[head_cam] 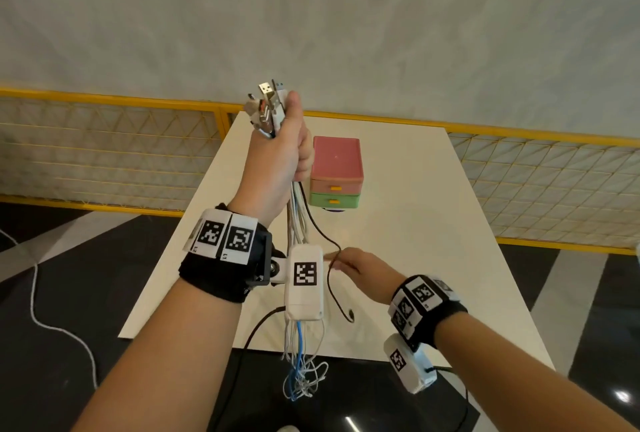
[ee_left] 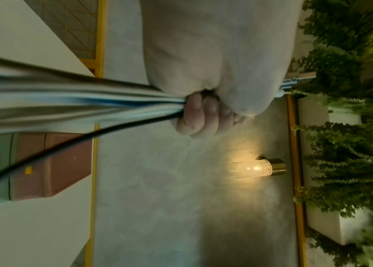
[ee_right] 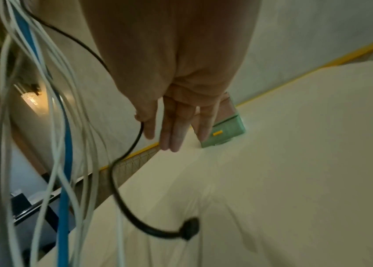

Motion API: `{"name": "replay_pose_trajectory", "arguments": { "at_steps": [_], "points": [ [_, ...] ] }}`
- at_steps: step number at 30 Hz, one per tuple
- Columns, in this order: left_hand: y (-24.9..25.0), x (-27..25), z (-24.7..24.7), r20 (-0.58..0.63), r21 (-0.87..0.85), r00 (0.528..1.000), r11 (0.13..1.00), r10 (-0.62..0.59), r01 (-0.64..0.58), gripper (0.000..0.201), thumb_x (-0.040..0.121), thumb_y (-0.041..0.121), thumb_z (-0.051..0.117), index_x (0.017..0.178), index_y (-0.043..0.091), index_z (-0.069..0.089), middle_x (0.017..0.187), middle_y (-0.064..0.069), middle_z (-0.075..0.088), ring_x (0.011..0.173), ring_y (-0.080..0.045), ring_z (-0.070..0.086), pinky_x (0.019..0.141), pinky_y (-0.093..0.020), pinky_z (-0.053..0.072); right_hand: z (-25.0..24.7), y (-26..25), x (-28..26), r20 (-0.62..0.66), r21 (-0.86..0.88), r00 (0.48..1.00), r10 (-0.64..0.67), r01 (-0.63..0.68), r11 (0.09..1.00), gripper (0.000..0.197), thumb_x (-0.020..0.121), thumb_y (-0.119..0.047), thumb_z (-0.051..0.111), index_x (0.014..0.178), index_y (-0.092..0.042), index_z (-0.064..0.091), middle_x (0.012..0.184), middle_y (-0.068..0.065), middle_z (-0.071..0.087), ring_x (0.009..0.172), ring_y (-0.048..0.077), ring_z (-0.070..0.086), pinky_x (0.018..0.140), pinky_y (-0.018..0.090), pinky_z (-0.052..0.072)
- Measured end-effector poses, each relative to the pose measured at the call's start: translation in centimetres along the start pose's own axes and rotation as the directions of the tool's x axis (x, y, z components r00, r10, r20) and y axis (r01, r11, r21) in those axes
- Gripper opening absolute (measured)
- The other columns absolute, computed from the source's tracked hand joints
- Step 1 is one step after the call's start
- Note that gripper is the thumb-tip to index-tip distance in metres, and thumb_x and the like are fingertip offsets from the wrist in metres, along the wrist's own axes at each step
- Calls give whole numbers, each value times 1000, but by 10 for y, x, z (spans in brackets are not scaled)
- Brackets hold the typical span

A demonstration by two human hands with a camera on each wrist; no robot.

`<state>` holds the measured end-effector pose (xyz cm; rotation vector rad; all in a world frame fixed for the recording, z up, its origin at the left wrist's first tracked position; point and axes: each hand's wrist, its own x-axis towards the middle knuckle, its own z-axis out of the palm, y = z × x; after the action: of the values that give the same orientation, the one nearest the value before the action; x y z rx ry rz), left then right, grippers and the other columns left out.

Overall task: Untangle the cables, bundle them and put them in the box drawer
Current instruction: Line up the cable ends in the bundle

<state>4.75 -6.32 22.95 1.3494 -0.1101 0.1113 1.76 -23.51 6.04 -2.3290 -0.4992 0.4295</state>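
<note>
Left hand (head_cam: 277, 158) grips thin round cables (head_cam: 298, 220); metal plugs (head_cam: 266, 102) above.

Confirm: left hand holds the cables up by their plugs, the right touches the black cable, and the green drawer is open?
Not quite. The green drawer is closed, as the head view shows. The left hand holds the cables up; the right hand touches the black cable.

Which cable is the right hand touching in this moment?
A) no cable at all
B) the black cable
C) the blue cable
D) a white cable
B: in the right wrist view the black cable passes by the thumb of the right hand, whose fingers are straight, while the blue cable and white cables hang apart from it.
</note>
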Motion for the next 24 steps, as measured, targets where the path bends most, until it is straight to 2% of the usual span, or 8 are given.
{"name": "replay_pose_trajectory", "arguments": {
  "at_steps": [3,6,9,12,17,19,22,24],
  "points": [
    [-4,-4,2,33,151,999,988,11,-16,52,100,49,41,56,24,31,48,5,26,43,-15,24,47,-28,21,-20,-17,1,-35,57,999,16,-14,998,54,95,-13,49,145,-17,28,147,3,39,134,15,38,114,31,28],
    [-13,-8,4,128,426,991,900,40,-92,50,99,53,41,58,27,54,51,11,44,57,-11,46,66,-29,37,-49,-61,-1,-119,180,984,-135,155,971,66,91,-23,58,147,-25,23,151,-8,30,138,5,29,114,24,24],
    [-20,-11,8,188,535,981,843,-54,-57,49,93,63,44,90,21,71,82,14,66,91,-4,62,88,-30,46,-65,-105,3,-207,213,949,-238,281,936,44,92,-16,56,133,-9,42,127,-3,51,119,8,48,101,20,40],
    [-16,-9,12,135,618,991,783,-20,-68,61,77,82,37,90,32,70,94,10,67,110,-19,58,109,-53,34,-57,-121,8,-250,294,934,-257,326,898,20,97,-1,38,115,4,44,92,9,55,85,21,55,78,27,52],
    [-7,-6,12,99,592,994,800,47,-97,46,86,71,45,78,34,71,78,24,69,93,-5,64,106,-45,39,-25,-108,18,-215,356,946,-242,307,883,11,101,-9,30,95,-18,33,74,4,37,65,19,41,64,25,47],
    [-3,-7,12,100,551,993,828,60,-106,44,94,60,46,78,27,71,73,19,64,82,-6,59,90,-31,43,-17,-95,22,-138,353,974,-181,219,910,8,100,-10,32,107,-14,34,81,-2,41,69,14,43,74,34,46],
    [11,-7,12,92,472,989,869,118,-147,46,98,54,44,79,20,69,87,-9,68,88,-20,61,79,-24,41,-3,-75,16,-3,232,1000,-4,5,973,40,98,-4,38,136,-2,24,104,4,41,93,19,44,88,39,41],
    [18,-7,12,77,443,986,881,146,-165,45,98,53,43,74,23,67,79,2,66,90,-20,62,84,-26,40,9,-62,9,33,166,997,64,-69,984,47,96,-1,38,138,4,19,106,6,40,95,21,43,86,35,40]
  ]
}}
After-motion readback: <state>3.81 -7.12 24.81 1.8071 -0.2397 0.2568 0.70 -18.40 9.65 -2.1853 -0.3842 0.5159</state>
